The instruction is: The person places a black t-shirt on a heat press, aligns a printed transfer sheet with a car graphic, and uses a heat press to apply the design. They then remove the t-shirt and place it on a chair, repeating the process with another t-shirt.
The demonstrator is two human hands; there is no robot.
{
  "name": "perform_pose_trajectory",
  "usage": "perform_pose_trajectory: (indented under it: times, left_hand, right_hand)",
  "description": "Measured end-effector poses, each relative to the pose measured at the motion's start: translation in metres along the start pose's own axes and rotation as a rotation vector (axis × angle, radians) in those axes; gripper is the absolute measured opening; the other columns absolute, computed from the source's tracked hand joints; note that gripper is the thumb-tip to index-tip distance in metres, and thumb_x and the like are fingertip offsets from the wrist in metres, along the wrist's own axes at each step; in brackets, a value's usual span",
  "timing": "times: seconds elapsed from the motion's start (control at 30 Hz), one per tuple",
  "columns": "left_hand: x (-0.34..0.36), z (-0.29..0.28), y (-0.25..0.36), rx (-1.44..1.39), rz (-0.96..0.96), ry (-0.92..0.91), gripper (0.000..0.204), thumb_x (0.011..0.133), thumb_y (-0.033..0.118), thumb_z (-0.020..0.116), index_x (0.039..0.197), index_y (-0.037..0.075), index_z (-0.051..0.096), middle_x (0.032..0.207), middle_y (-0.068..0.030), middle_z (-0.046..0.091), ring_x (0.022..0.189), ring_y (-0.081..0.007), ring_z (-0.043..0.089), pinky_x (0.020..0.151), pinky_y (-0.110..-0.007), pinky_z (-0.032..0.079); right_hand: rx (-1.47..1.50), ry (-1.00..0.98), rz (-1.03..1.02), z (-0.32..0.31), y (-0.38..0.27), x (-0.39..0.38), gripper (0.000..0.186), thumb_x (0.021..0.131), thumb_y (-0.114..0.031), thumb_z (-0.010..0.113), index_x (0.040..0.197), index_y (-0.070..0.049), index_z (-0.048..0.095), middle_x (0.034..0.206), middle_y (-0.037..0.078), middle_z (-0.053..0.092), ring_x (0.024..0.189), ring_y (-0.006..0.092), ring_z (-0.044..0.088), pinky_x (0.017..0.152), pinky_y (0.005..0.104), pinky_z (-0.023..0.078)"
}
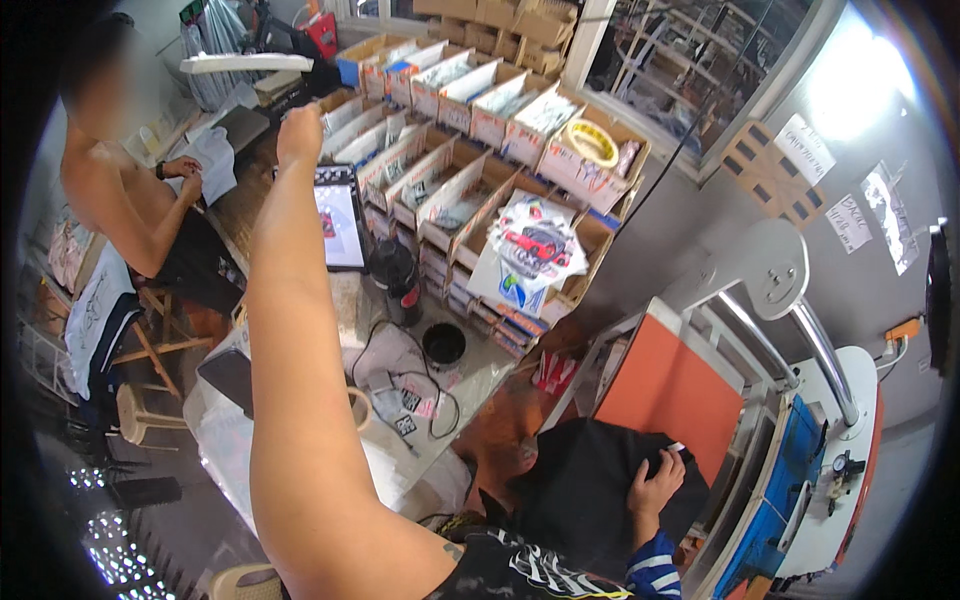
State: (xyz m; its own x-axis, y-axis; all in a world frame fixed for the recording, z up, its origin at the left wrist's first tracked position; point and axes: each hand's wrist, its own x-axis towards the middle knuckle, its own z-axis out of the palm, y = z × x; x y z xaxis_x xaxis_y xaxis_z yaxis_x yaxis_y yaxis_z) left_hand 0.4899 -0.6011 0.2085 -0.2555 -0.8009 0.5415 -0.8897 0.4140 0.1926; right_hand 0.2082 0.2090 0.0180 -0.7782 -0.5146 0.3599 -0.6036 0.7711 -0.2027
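Note:
My left arm reaches far across the table. At its end my left hand [300,135] is closed beside the rows of boxes, and whatever its fingers hold is hidden. Below it, a tablet-like screen [342,225] with a picture on it stands partly behind my forearm. My right hand [657,485] lies with fingers spread on a black cloth garment [580,480]. A small white tag [677,447] shows at the garment's edge near my fingertips. The garment covers the near part of an orange pad [675,390] on a heat press [775,275].
Cardboard boxes [440,205] of transfer sheets line the back, topped by a yellow tape roll [592,143] and printed pictures [535,240]. A black cup [443,344], a dark bottle [395,278] and a cable crowd the table. A co-worker [120,190] handles white paper at the left.

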Motion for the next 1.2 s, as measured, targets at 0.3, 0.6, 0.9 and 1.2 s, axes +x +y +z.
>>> perform_pose_trajectory:
  times: [0.3,0.6,0.9,1.2]
  left_hand:
    - [0.005,-0.021,-0.015,-0.131,-0.076,0.141,0.018,0.093,0.020,0.071,0.107,0.013,0.079,0.106,-0.0200,0.076,0.104,-0.0382,0.073,0.093,-0.049,0.056]
    - [-0.008,-0.040,-0.016,-0.166,-0.238,0.099,0.017,0.095,0.017,0.066,0.107,0.012,0.076,0.113,-0.0185,0.075,0.109,-0.0358,0.071,0.095,-0.046,0.054]
    - [-0.092,-0.088,0.129,-0.976,0.005,0.019,0.033,0.101,0.013,0.066,0.131,-0.001,0.067,0.099,-0.0100,0.078,0.091,-0.0167,0.074,0.082,-0.031,0.057]
    - [-0.589,-0.130,0.372,-1.427,-0.281,-1.254,0.015,0.098,0.004,0.068,0.112,-0.003,0.069,0.097,-0.0113,0.073,0.080,-0.0199,0.075,0.070,-0.031,0.064]
  right_hand:
    - [-0.006,-0.021,-0.010,0.001,0.001,-0.002,0.043,0.089,-0.021,0.070,0.126,-0.003,0.061,0.139,0.019,0.056,0.131,0.0413,0.049,0.111,0.0513,0.037]
    - [0.030,0.000,-0.021,0.003,0.002,-0.002,0.042,0.089,-0.023,0.071,0.126,-0.004,0.062,0.140,0.019,0.057,0.131,0.0403,0.050,0.111,0.0513,0.037]
    - [0.372,0.201,-0.053,-0.026,0.029,0.006,0.035,0.089,-0.017,0.075,0.119,-0.001,0.070,0.128,0.021,0.069,0.123,0.0390,0.062,0.109,0.0474,0.045]
    - [0.921,-0.299,0.298,-0.094,0.069,-0.079,0.017,0.097,-0.015,0.072,0.103,0.001,0.072,0.088,0.007,0.073,0.081,0.0126,0.068,0.075,0.0294,0.054]
